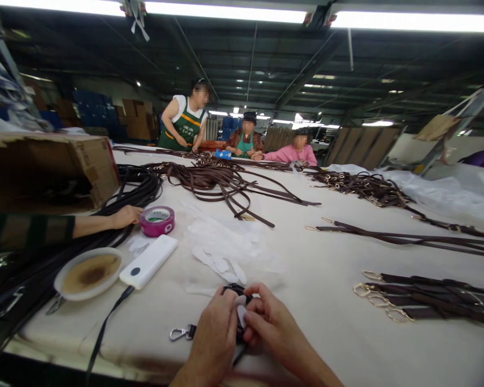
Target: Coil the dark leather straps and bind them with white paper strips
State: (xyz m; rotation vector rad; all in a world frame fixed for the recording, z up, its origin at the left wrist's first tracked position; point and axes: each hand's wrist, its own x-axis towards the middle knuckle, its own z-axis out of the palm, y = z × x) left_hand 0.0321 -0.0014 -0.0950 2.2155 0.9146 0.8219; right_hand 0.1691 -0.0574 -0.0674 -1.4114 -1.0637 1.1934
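My left hand (214,327) is closed around a coiled black strap (236,288) near the table's front edge. A metal snap hook (179,334) on a short black end sticks out to the left of that hand. My right hand (273,318) pinches a small white strip (241,314) against the coil, its thumb and fingers close to my left hand. The fingers hide much of the coil. Just beyond them, several loose white strips (218,264) lie on a clear plastic bag (242,242).
A co-worker's hand (127,216) touches a roll of purple tape (157,221) at left. Nearby are a white power bank (149,262) with a cable, a shallow dish (119,266) and a cardboard box (100,172). Brown straps (201,180) lie farther back; clasped straps (431,295) lie right.
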